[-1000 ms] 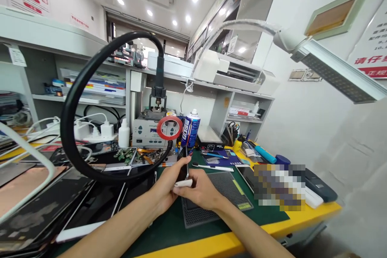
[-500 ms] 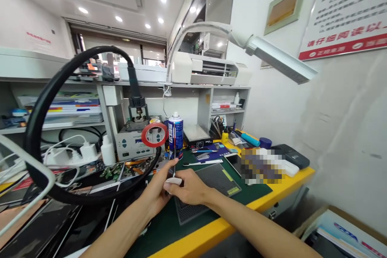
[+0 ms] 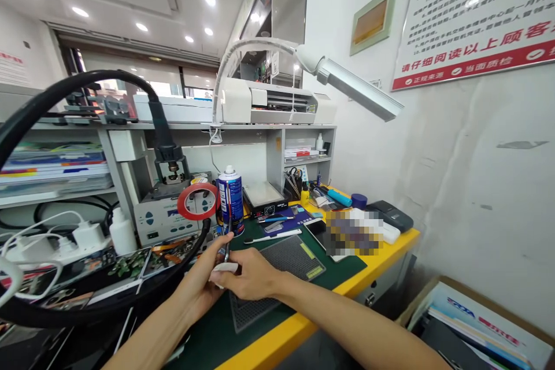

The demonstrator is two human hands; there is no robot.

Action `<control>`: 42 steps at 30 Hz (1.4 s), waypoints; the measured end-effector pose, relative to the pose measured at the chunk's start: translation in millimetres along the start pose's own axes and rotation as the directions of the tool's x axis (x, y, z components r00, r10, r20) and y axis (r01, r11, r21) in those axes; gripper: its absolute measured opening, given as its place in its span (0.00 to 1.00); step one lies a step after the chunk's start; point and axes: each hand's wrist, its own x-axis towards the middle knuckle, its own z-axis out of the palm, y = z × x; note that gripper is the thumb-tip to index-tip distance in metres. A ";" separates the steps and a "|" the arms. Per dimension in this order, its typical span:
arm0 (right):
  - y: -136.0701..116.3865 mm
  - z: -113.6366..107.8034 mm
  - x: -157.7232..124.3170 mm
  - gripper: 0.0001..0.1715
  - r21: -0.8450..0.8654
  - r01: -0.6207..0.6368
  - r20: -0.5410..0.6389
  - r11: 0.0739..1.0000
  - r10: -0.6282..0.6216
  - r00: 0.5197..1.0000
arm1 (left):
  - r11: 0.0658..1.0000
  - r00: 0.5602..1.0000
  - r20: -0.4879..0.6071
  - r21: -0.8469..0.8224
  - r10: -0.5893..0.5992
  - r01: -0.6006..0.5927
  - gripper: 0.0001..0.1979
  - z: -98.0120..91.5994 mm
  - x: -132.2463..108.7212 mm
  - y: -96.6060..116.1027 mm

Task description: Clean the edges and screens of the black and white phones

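Note:
My left hand [image 3: 207, 277] is closed around the lower part of a slender metal tool [image 3: 228, 248], which looks like tweezers and points upward. Its upper end shows in front of a blue spray can [image 3: 232, 203]. Pressed against the left hand, my right hand [image 3: 254, 273] pinches a small white piece [image 3: 226, 267], perhaps a folded wipe, at the tool's lower end. The fingertips between the hands are hidden. Below and to the right of the hands lies a grey perforated mat [image 3: 281, 257] on the green work mat [image 3: 342, 270].
A white toothbrush [image 3: 273, 236] lies behind the perforated mat. Left stand a red tape roll [image 3: 184, 202], a white bottle [image 3: 122, 232] and a thick black hose [image 3: 104, 76] arching over the bench. A phone [image 3: 318, 234] lies right. A lamp [image 3: 359, 88] hangs above.
The view has turned to the right, so the bench and hands appear shifted left. Both hands keep the same grip on the tool and white piece.

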 end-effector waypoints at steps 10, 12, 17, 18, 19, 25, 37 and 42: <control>13.9 6.9 -0.2 0.22 -0.039 0.004 -0.004 0.999 -0.004 1.000 | 1.000 1.000 -0.020 -0.008 -0.007 0.007 0.12 -1.9 5.4 -2.3; 12.9 6.3 -0.2 0.22 -0.030 -0.004 0.000 1.000 0.004 1.000 | 1.000 1.000 -0.007 -0.009 -0.005 0.005 0.12 -2.6 6.8 -2.6; 2.3 -0.7 -0.6 0.19 -0.038 0.022 -0.022 0.999 -0.023 1.000 | 1.000 1.000 0.018 -0.012 0.000 0.000 0.11 -2.0 5.0 -0.4; 0.3 -2.2 -0.6 0.21 -0.033 0.028 -0.019 0.999 -0.029 0.999 | 1.000 1.000 0.014 -0.015 0.000 0.001 0.10 -2.0 4.5 0.1; -1.2 -3.3 -0.5 0.23 -0.024 0.030 -0.012 0.999 -0.030 0.999 | 1.000 1.000 0.006 -0.019 -0.001 0.001 0.10 -2.2 4.1 0.5; 0.4 -0.5 1.0 0.20 0.019 -0.057 -0.006 0.998 0.057 0.998 | 0.997 0.998 0.032 -0.055 -0.056 0.058 0.15 -3.4 4.2 0.8; -5.7 1.7 -0.3 0.21 0.165 -0.045 0.053 0.985 0.037 0.998 | 0.989 0.993 0.080 -0.113 -0.088 0.097 0.18 -9.8 7.7 1.4; -4.1 5.2 -0.1 0.18 0.151 -0.050 0.048 0.987 0.043 0.998 | 0.989 0.993 0.072 -0.102 -0.097 0.104 0.18 -9.1 6.0 0.6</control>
